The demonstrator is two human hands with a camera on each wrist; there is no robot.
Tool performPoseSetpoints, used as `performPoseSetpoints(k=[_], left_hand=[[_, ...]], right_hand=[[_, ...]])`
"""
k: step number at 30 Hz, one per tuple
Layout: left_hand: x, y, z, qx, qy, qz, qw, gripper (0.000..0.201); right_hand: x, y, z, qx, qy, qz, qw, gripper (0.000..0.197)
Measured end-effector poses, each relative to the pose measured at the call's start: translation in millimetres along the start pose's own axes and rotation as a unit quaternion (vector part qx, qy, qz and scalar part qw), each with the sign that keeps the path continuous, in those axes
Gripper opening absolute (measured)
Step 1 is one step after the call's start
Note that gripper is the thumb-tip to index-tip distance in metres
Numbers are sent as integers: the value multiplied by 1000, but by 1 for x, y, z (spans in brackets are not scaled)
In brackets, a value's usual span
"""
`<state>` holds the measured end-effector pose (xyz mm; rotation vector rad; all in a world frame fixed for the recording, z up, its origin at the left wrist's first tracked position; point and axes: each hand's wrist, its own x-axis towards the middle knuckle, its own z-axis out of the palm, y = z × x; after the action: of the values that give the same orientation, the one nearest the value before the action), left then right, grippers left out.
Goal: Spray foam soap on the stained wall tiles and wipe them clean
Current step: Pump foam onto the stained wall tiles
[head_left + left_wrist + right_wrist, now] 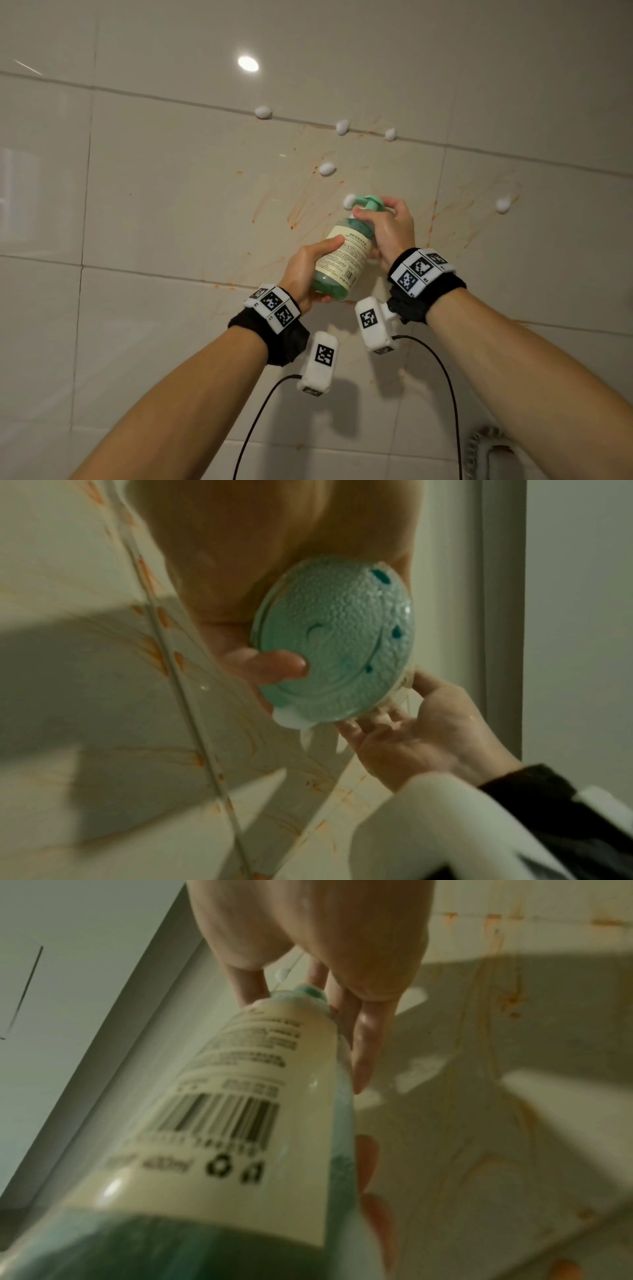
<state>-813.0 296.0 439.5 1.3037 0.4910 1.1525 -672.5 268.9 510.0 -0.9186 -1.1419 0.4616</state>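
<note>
A clear soap bottle with green liquid, a cream label and a green pump is held tilted up against the stained wall tiles. My left hand grips its lower body; a left fingertip curls over the textured base. My right hand is curled over the pump head, thumb under the collar, and its fingers lie along the bottle neck. A white foam blob sits at the nozzle. Several foam dabs dot the orange streaks.
A white ridged object shows at the bottom right edge. Black cables hang from both wrist cameras. Plain cream tiles spread left and below. A grey vertical frame stands to the right of the tiles.
</note>
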Motion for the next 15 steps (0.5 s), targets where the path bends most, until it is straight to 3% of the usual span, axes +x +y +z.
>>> performPoseSetpoints(k=[9, 15], left_hand=[[-15, -19, 21, 50, -59, -25, 997, 48], [-18, -46, 34, 69, -30, -31, 997, 70]], right_hand=[[-17, 14, -31, -24, 20, 17, 999, 57], [-29, 28, -55, -1, -9, 61, 998, 44]])
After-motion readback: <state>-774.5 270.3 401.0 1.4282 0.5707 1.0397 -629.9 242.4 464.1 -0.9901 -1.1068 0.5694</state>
